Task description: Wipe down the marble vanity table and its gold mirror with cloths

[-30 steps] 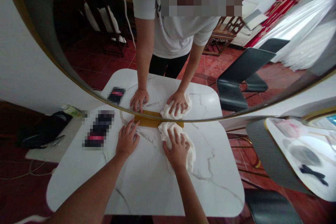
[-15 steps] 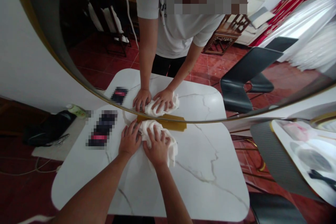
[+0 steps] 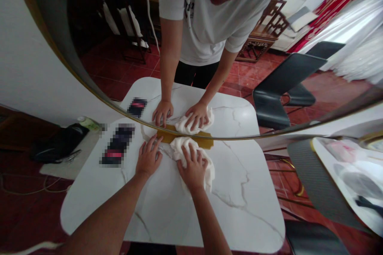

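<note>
My right hand presses down on a crumpled white cloth, its fingers bent over the folds. The cloth lies bunched on the white marble-patterned table, against the gold base of the mirror. To the left, my left hand rests on the tabletop with fingers spread, its fingertips by the left end of that base. It is apart from the cloth and holds nothing. Part of the cloth is hidden beneath my right hand.
A large gold-rimmed mirror stands along the table's back edge, reflecting both arms and the room. A blurred-out dark item lies at the left. A black bag sits beyond the table's left side, and another white table stands at right.
My right hand has slid rightward with the cloth, away from my left hand. A gap now shows between them. My left hand has stayed nearly in place.
</note>
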A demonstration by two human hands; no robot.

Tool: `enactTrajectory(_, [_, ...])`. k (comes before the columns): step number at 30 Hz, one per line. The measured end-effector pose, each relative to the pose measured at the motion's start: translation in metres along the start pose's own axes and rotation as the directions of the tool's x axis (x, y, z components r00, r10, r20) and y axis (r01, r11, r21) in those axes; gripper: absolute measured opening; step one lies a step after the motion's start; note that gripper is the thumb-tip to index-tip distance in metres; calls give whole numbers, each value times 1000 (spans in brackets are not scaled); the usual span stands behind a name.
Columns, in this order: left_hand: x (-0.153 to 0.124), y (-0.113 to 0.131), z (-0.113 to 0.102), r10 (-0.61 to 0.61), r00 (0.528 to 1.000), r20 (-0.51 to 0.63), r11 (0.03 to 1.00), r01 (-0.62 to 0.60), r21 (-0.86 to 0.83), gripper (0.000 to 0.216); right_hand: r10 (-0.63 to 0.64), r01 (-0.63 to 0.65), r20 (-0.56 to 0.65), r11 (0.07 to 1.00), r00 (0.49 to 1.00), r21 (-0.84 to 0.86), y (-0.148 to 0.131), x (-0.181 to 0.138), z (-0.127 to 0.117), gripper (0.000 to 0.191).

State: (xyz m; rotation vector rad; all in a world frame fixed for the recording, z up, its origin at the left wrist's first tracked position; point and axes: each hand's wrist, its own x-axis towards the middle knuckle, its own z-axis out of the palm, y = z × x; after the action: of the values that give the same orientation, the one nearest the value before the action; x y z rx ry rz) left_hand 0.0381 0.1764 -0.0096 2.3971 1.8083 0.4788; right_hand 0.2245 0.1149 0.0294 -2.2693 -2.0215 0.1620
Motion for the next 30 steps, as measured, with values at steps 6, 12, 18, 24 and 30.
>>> enactTrajectory(6, [0, 0, 1, 2, 1000, -7, 1000, -2, 1, 57, 106, -107, -9, 991, 994, -81, 44, -8, -7, 54])
enactTrajectory(12, [0, 0, 0, -6, 1000, -4, 1000, 6, -2, 57, 179, -185, -54, 976, 982, -118, 63, -11, -9, 54])
enactTrajectory(18, [-1, 1, -1, -13, 1000, -11, 1000, 13, -9, 57, 213, -220, -73, 970, 974, -105, 55, -11, -10, 53])
enactTrajectory(24, [0, 0, -1, -13, 1000, -7, 1000, 13, -17, 58, 189, -192, -42, 977, 981, -95, 39, -10, -7, 53])
enactTrajectory(30, [-1, 0, -2, -7, 1000, -14, 1000, 7, -18, 58, 99, -100, -14, 994, 995, -35, -1, -6, 0, 55])
